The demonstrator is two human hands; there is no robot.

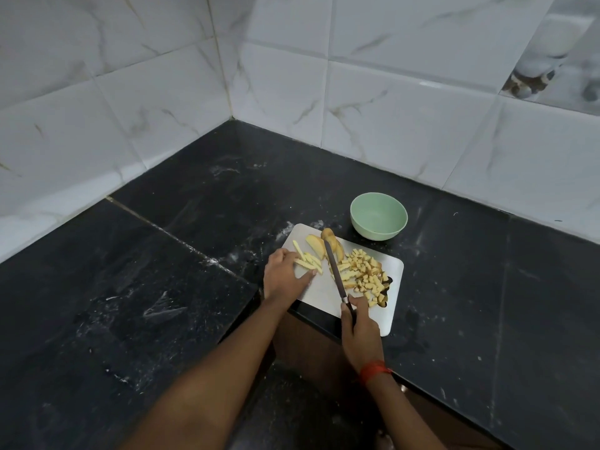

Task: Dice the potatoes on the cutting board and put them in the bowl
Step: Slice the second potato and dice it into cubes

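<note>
Your left hand point(285, 274) presses flat on pale potato sticks point(306, 259); your right hand point(358, 332) grips the slim knife point(334, 271). Diced cubes point(367, 274) heap on the smooth white cutting board point(321, 297), near a round green bowl point(378, 216).

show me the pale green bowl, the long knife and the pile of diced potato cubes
pale green round bowl point(376, 234): head view, on its near outer wall
long dark-bladed knife point(335, 271): head view, on the middle of the blade
pile of diced yellow potato cubes point(365, 271): head view, on the middle of the pile
</note>
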